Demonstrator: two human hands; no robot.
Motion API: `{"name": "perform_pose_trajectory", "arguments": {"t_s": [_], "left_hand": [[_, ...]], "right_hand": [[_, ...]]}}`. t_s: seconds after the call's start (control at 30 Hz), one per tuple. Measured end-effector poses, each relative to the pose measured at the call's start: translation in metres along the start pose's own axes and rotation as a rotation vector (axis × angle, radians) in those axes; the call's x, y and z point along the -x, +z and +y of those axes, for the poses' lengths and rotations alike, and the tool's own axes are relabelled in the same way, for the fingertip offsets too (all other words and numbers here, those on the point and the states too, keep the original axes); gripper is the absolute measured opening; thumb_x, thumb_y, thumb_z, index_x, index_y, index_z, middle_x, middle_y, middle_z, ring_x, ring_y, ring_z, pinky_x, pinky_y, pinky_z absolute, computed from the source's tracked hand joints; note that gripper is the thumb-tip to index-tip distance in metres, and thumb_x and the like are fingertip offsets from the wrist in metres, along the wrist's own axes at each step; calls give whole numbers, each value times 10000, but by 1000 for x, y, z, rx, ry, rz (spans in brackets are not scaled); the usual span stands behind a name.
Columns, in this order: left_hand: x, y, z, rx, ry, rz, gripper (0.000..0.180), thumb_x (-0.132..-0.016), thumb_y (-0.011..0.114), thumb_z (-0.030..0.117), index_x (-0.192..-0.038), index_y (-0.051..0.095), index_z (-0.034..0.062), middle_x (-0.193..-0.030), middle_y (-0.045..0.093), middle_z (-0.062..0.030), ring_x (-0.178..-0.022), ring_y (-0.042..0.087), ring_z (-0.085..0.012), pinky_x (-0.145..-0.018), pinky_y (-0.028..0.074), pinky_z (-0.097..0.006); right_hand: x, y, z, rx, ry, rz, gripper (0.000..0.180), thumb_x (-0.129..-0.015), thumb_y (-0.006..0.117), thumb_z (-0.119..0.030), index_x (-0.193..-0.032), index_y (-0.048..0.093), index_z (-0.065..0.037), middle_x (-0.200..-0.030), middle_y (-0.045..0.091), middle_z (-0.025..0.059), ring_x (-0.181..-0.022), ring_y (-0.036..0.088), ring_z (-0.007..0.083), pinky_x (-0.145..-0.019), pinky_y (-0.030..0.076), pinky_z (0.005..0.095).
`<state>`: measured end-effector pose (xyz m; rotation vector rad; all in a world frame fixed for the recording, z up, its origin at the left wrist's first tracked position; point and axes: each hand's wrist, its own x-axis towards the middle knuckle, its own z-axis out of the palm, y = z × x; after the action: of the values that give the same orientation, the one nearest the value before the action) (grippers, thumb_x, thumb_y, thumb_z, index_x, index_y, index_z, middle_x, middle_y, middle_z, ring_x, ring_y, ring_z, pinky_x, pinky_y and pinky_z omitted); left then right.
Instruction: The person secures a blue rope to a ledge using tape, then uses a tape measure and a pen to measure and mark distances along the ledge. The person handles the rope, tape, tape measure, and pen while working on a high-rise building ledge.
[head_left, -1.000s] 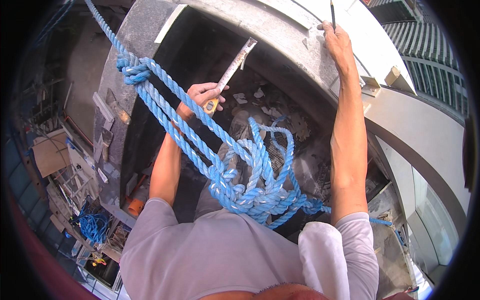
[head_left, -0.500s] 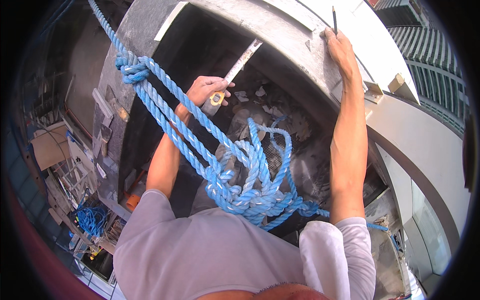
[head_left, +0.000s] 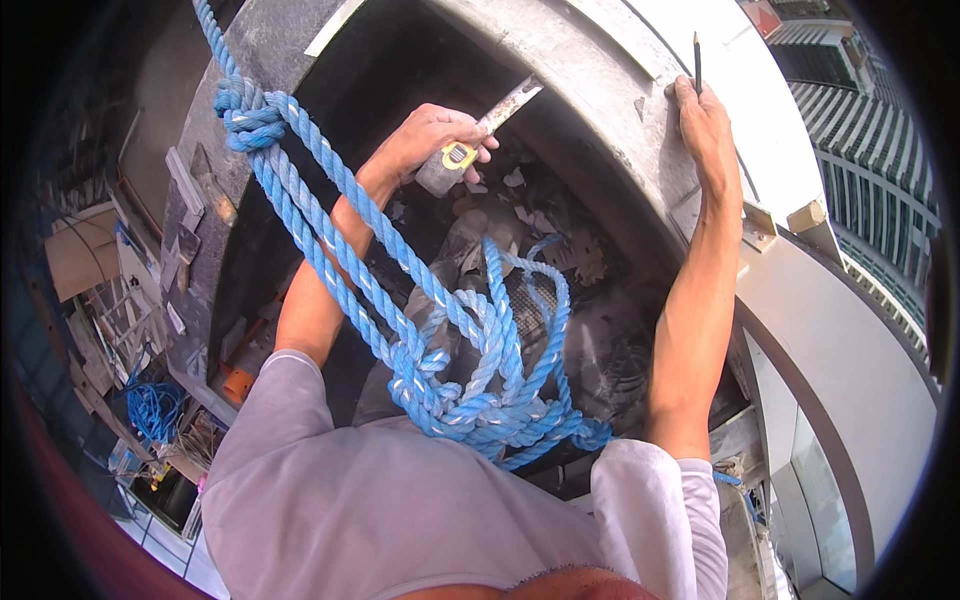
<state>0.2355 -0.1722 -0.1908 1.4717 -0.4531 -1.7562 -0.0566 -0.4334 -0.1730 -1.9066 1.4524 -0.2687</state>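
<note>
We see the tape measure (head_left: 436, 176), a grey case with a yellow-ringed label, over the dark opening (head_left: 375, 110) in front of the body. The left hand (head_left: 432, 132) is wrapped round it, fingers curled, and covers much of its upper part. A pale, blotched strip (head_left: 513, 103) slants up and to the right from that fist; the fingers hide where it starts, so we cannot tell how it joins the case.

Farther right, the right hand (head_left: 707, 132) pinches a dark pencil (head_left: 697, 60), point up, its lower end lost in the grip. The hand is at the pale curved ledge (head_left: 600, 100), though we cannot tell whether the fingertips press on it.

A thick blue rope (head_left: 470, 405) passes in front of the left forearm (head_left: 305, 315), hiding parts of it, and runs out at the top edge. Its knots overlap too tightly for us to trace the strands. Beneath, we find rubble (head_left: 535, 218) in shadow, mostly indistinct. Black fisheye corners cut off the buildings (head_left: 880, 190) at upper right.
</note>
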Motion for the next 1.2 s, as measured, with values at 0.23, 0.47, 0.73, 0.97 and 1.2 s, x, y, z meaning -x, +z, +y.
{"name": "perform_pose_trajectory", "arguments": {"t_s": [0.23, 0.47, 0.73, 0.97, 1.2], "left_hand": [[9, 3, 5, 10, -18, 25, 308, -1034, 716, 194, -1155, 799, -76, -946, 809, -137, -693, 798, -230, -642, 643, -323], [8, 3, 7, -21, 2, 11, 308, -1029, 722, 201, -1162, 816, -61, -1001, 816, -155, -706, 803, -245, -640, 628, -308], [14, 5, 10, 39, 20, 41, 361, -1041, 691, 214, -1185, 772, -107, -1184, 805, -206, -712, 786, -262, -674, 652, -348], [13, 8, 12, 111, 19, 23, 343, -1038, 708, 201, -1184, 779, -102, -1063, 815, -165, -710, 801, -260, -648, 658, -328], [14, 9, 12, 128, 41, 20, 351, -1035, 706, 200, -1185, 771, -111, -1063, 806, -174, -716, 801, -278, -647, 662, -342]], "right_hand": [[-5, 10, -2, 191, -31, 18, 599, -1109, 574, -595, -1222, 730, -27, -992, 742, 188, -945, 704, 306, -917, 544, 455], [6, 8, -14, 225, -16, 22, 727, -1089, 540, -675, -1310, 712, -4, -1170, 771, 295, -1155, 739, 451, -1047, 536, 528], [8, 12, -14, 155, -42, 72, 587, -1108, 516, -501, -1320, 678, 22, -1178, 759, 321, -1119, 728, 494, -974, 550, 538], [10, 5, -20, 95, -23, 31, 511, -1119, 522, -408, -1253, 669, 63, -1108, 733, 372, -1071, 714, 529, -914, 552, 557], [10, 4, -26, 127, 49, 22, 595, -1131, 482, -460, -1364, 619, 70, -1214, 715, 384, -1167, 689, 541, -996, 538, 571]]}}
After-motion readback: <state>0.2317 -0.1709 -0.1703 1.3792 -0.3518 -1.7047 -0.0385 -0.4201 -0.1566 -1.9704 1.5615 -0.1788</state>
